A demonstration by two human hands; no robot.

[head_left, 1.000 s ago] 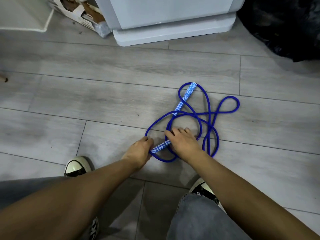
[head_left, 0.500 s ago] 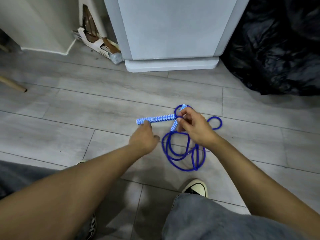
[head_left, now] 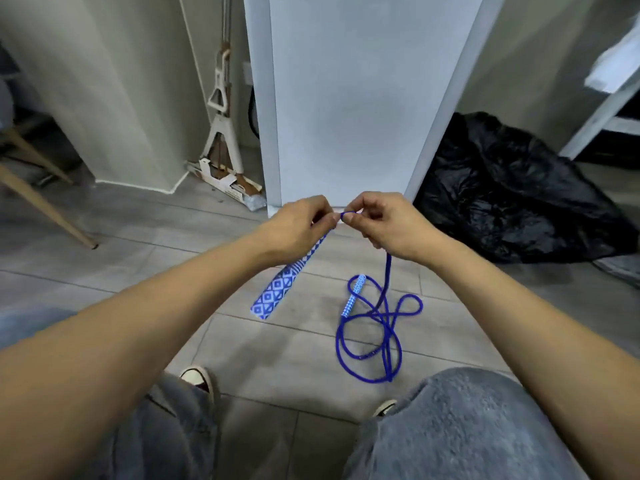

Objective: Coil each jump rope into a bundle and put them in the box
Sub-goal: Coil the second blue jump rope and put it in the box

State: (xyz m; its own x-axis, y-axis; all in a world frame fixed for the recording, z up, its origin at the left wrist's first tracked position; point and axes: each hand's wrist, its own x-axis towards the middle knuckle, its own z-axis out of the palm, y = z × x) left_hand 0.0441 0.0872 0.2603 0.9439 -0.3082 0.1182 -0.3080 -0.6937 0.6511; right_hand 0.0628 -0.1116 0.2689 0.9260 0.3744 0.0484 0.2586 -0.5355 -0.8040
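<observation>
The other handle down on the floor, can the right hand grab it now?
Probably not right away. The right hand is busy pinching the blue rope up high, and the second handle lies on the floor below, inside loose loops. Nothing covers it, so a freed hand could likely reach it.

Bare forearms, grey jeans (head_left: pixel 460 427), dark sneakers with white toe caps (head_left: pixel 199 377)

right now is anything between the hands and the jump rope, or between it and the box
Nothing stands between them: the left hand already grips one handle and the right hand pinches the rope. No box for the rope is recognisable in view, so that path cannot be judged.
</observation>
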